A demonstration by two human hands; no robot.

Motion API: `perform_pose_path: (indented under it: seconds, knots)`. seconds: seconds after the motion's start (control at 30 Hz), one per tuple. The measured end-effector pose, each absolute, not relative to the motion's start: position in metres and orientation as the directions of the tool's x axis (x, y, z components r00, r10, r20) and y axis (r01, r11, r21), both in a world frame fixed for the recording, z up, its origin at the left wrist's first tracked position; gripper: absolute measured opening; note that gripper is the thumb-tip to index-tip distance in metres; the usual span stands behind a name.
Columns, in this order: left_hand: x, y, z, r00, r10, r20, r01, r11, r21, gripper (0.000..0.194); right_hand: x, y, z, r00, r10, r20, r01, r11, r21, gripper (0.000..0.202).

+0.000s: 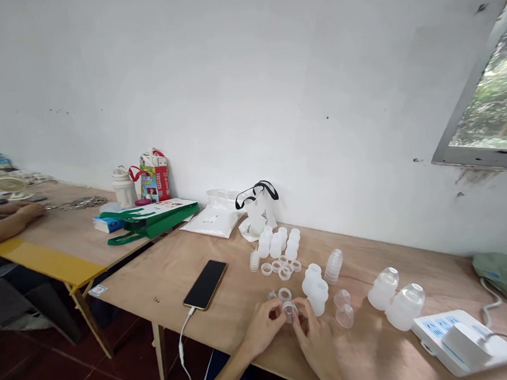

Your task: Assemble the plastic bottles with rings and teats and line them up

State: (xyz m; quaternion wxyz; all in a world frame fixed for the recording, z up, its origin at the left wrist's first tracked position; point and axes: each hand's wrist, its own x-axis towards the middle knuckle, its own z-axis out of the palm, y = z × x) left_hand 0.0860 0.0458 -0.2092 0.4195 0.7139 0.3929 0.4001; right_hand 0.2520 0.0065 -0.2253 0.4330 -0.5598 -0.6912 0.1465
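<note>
Near the table's front edge, my left hand [264, 328] and my right hand [312, 336] pinch a small translucent bottle collar ring [289, 308] from both sides. Whether a teat sits inside it is too small to make out. Just beyond my fingers lies another collar ring [284, 294], with a small clear piece [271, 294] beside it. Two milky baby bottle bodies [317, 296] stand close to my right hand. Right of them lie two clear domed caps [345, 315] and a stack of similar caps [334, 265].
Farther back are several bottle bodies [277, 243], loose rings [285, 271] and stacked teats [254, 260]. Two capped bottles [405, 307] stand right, near a white box [462, 337]. A cabled phone [205, 284] lies left. Another person's arm [5, 221] rests on the neighbouring table.
</note>
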Motion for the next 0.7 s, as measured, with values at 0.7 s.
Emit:
perform_pose_path:
  seconds: [0.7]
  knots:
    - [0.084, 0.043, -0.198, 0.427, 0.877, 0.221, 0.264, -0.355, 0.897, 0.033, 0.247, 0.001, -0.211, -0.093, 0.905, 0.415, 0.563, 0.391, -0.728, 0.031]
